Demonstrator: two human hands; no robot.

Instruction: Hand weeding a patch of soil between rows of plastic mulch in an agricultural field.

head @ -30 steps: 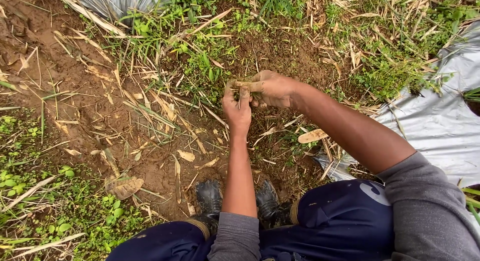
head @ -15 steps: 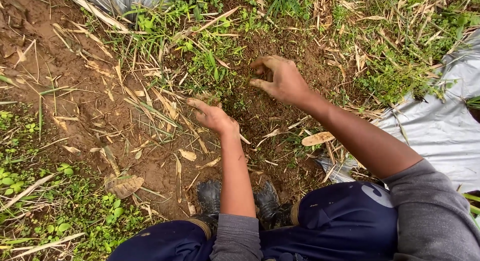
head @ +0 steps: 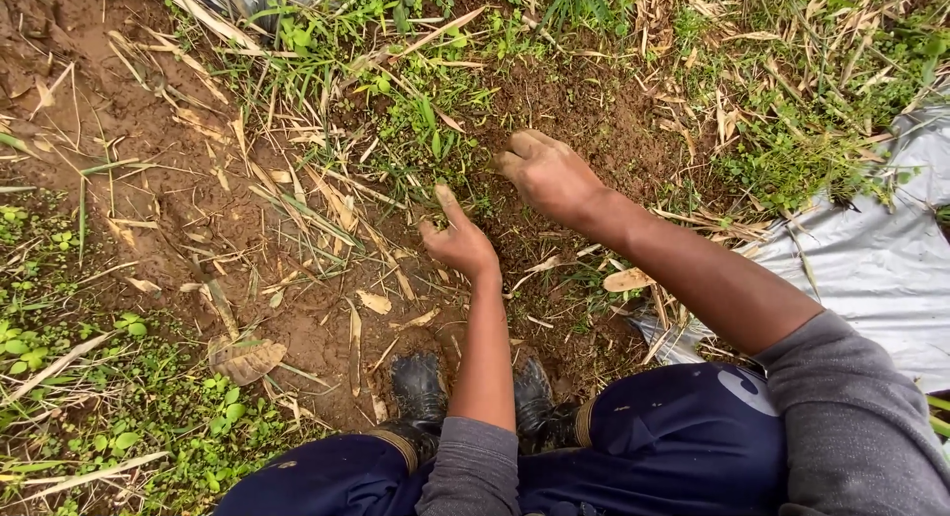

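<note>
— Hands?
— Left hand [head: 458, 241] was loosely curled, empty, thumb raised, beside the green grass tuft [head: 427, 145]. Right hand [head: 547, 175] was clenched knuckles-up on the bare brown soil [head: 584, 110]; contents could not be told.
</note>
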